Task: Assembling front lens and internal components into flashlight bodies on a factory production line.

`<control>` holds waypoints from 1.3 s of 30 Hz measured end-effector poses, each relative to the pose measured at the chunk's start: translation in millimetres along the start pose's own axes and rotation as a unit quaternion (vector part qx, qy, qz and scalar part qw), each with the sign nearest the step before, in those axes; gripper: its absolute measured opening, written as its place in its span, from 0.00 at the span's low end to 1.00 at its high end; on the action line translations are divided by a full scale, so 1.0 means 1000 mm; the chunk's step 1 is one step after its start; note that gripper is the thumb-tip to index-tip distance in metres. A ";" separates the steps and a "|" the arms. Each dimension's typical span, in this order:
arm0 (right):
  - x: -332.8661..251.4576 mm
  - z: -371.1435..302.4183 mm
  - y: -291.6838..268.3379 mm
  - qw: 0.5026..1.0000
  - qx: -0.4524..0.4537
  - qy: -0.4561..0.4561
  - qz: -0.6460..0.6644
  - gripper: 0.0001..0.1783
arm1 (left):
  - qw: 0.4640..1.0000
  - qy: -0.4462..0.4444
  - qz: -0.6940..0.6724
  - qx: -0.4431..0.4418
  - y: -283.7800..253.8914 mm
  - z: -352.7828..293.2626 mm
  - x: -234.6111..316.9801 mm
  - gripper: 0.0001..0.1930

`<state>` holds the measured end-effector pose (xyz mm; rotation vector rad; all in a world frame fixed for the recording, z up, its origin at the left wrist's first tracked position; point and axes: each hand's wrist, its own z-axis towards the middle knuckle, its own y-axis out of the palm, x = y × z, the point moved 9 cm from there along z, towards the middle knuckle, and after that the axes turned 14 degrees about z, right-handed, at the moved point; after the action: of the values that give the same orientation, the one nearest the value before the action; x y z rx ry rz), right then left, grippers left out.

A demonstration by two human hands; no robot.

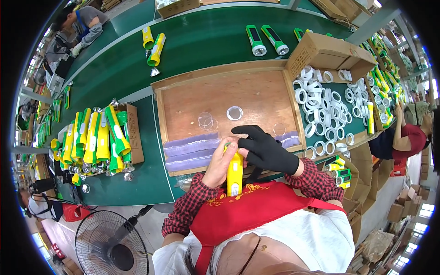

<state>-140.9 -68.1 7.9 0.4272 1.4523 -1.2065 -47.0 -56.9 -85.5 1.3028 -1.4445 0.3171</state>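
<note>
Close in front of my red apron, a yellow flashlight (235,173) stands with its far end between my hands. My bare left hand (219,164) is wrapped round its upper part from the left. My right hand (268,149), in a black glove, closes on the same end from the right, with the fingertips pressed near the top. A bit of green shows at that end; the rest of it is hidden by my fingers. Just beyond lies a wooden tray (197,82) holding a white ring (234,113), clear round discs (206,121) and rows of stacked clear discs (191,145).
Yellow and green flashlight bodies (94,137) are piled at the left by a cardboard box (134,133). Many white rings (321,105) lie to the right, beside an open carton (321,52). More flashlights (275,40) lie on the green belt (206,41). A fan (112,245) stands lower left.
</note>
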 end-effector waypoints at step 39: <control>-0.008 0.005 0.015 0.993 0.078 -0.043 0.075 0.20 | 0.989 0.116 0.090 -0.007 -0.007 -0.006 0.000 0.39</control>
<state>-123.8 -63.8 9.1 0.5735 1.2349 -1.2054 -38.1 -54.8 -86.8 1.0873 -1.3654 0.5591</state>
